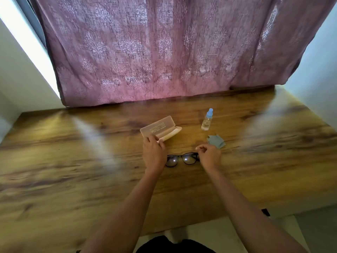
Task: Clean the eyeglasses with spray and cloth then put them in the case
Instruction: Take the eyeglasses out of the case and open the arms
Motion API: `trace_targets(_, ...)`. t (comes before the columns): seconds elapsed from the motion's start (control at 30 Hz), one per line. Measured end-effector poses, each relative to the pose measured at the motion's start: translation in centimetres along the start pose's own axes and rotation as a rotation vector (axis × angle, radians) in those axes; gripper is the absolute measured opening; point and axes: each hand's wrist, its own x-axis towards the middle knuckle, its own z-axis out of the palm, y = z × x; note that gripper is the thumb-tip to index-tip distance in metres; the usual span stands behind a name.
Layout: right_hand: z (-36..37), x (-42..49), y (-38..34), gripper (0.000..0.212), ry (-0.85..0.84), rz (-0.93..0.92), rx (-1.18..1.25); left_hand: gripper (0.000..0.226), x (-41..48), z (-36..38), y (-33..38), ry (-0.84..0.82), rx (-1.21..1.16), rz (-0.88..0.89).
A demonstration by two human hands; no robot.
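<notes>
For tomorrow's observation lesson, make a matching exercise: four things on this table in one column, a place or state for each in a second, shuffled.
Things:
1. case
2. spray bottle
3. cloth
4. eyeglasses

States:
A. lies crumpled, grey-blue
B. stands upright, blue cap on
C. lies between the two hands
D. open, lid raised

Pairs: 1-D, 2-B, 3-A, 4-C
</notes>
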Motion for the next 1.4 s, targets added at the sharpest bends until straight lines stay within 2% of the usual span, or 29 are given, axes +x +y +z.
trace_targets(0.13,0.0,-0.1,0.2,0.014,-0.021,0.055,-0.024,0.019,-0.4,0.1,-0.6,-0.013,0.006,-0.017)
trace_targets(0.4,0.4,-0.1,0.1,0.018,-0.03,0.11,-0.021,0.023,-1.0,0.7,-0.9,-0.155,0.039,-0.12)
trace_targets(0.6,0.7,-0.1,0.2,0.022,-0.024,0.187,0.043,0.023,-1.0,0.8,-0.9,-0.165,-0.123,-0.233)
trace_targets(0.73,0.3,0.3,-0.4,0.026,0.044,0.176,0.081,0.018,-0.8,0.1,0.3,-0.1,-0.268,-0.252)
trace_targets(0.83,-0.5,0.7,-2.0,0.017,0.112,0.123,0.244,0.004,0.2,-1.2,1.8,-0.028,-0.398,-0.226)
trace_targets(0.93,-1.7,1.2,-4.0,0.009,0.134,0.077,0.378,0.01,1.7,-2.9,3.1,-0.007,-0.468,-0.186)
trace_targets(1.03,-2.5,1.6,-5.4,0.011,0.156,0.0,0.469,0.02,2.9,-4.5,3.8,-0.03,-0.437,-0.101)
trace_targets(1.17,-3.1,1.2,-7.3,0.012,0.221,-0.107,0.544,0.011,3.7,-6.0,4.1,-0.013,-0.367,0.049)
trace_targets(1.4,-3.5,1.2,-8.6,0.014,0.233,-0.185,0.566,0.007,3.9,-7.1,3.6,0.132,-0.178,0.253)
